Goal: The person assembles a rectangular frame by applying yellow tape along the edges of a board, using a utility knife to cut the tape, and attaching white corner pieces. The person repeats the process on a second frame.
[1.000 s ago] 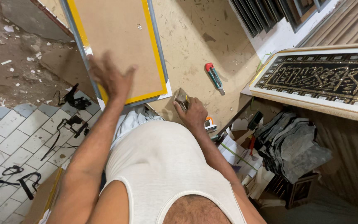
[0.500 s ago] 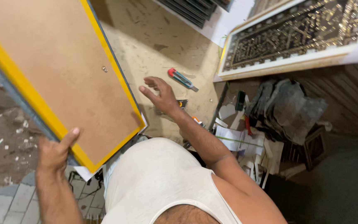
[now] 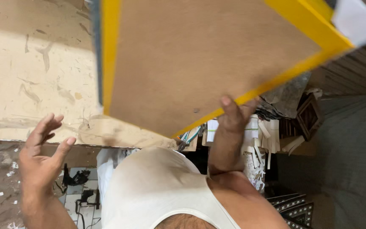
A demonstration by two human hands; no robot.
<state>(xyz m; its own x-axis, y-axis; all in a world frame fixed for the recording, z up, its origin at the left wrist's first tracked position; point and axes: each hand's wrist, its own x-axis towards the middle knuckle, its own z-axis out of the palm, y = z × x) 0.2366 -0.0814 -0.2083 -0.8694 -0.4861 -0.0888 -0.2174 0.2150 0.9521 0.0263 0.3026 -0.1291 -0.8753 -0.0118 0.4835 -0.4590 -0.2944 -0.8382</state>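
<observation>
Your left hand (image 3: 43, 152) has bare table (image 3: 30, 85) ahead; the raised yellow-edged board (image 3: 200, 63) blocks everything above your right hand (image 3: 234, 116).

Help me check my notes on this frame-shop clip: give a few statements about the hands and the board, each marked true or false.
1. The right hand grips the lower edge of the brown board with yellow taped border. True.
2. The left hand also holds the board. False: it is open, fingers spread, apart from the board, over the pale scuffed worktable.
3. The board lies flat on the table. False: it is lifted and tilted.
4. Strips of white paper lie heaped to the right of the right forearm. True.
</observation>
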